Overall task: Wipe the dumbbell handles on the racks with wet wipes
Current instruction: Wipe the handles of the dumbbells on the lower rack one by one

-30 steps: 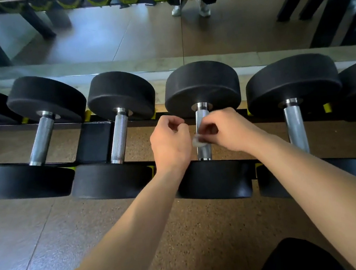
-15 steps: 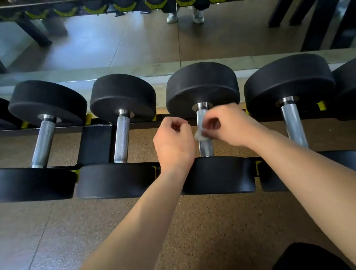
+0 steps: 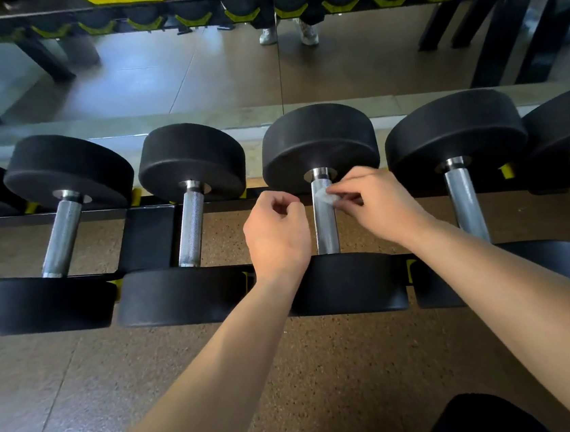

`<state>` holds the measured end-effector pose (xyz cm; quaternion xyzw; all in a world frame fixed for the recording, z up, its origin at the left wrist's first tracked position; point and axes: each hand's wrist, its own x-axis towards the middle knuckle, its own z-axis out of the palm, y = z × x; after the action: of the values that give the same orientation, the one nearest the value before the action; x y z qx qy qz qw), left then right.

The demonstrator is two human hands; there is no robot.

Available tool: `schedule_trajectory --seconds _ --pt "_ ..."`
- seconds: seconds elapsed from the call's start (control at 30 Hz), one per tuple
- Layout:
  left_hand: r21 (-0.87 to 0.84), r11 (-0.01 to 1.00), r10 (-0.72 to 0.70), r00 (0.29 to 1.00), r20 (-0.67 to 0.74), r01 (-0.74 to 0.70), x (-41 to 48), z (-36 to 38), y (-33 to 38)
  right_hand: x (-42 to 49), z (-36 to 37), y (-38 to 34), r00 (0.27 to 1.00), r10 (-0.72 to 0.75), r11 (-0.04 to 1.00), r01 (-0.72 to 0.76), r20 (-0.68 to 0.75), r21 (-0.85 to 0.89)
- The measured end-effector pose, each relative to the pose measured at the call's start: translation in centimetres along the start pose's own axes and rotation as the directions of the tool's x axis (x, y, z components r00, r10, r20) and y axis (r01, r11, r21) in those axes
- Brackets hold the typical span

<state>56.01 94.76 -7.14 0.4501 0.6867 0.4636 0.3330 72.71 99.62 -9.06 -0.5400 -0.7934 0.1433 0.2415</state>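
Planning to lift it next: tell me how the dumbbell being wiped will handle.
Probably heavy: the dumbbell has thick black heads on a steel handle. Its round heads would likely roll on flat floor. The wet wipe may leave the handle slippery.

Dumbbells sit side by side along the rack point(image 3: 147, 238), handles running front to back. The centre handle point(image 3: 326, 229) lies between the two grips: left grip point(image 3: 276, 231) just to its left, right grip point(image 3: 378, 205) to its right, holding the wet wipe point(image 3: 324, 197) on the handle's far end. Behind the rack is the mirror point(image 3: 153, 74), and the floor point(image 3: 154, 390) lies beneath and in front.
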Motion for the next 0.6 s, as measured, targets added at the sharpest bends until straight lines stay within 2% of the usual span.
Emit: schedule_trajectory --seconds 0.13,0.2,0.33,0.4,0.53,0.6 --pt "0.000 1.000 0.000 1.000 -0.009 0.000 0.0 0.0 0.0 1.6 1.0 -1.2 0.993 0.038 0.996 -0.048 -0.112 -0.080" --pt "-0.002 1.000 -0.001 1.000 -0.008 0.001 0.0 0.1 -0.1 1.6 1.1 -1.7 0.991 0.055 0.993 -0.066 -0.120 -0.093" --pt "-0.014 1.000 -0.001 1.000 -0.008 0.000 0.2 0.2 -0.3 0.3 0.3 -2.3 0.996 -0.052 0.989 0.062 0.076 -0.131" --pt "-0.021 1.000 0.007 1.000 -0.008 -0.008 0.3 0.2 -0.4 0.5 0.1 -2.4 0.991 -0.065 0.983 0.083 0.116 -0.163" --pt "-0.020 1.000 0.017 1.000 -0.012 -0.018 0.4 0.3 -0.5 1.9 0.7 -2.5 1.000 0.020 0.969 -0.025 -0.022 -0.245" --pt "-0.022 1.000 0.010 1.000 -0.014 -0.010 0.5 0.3 -0.6 1.7 1.0 -2.8 0.999 0.037 0.973 -0.039 -0.010 -0.229"
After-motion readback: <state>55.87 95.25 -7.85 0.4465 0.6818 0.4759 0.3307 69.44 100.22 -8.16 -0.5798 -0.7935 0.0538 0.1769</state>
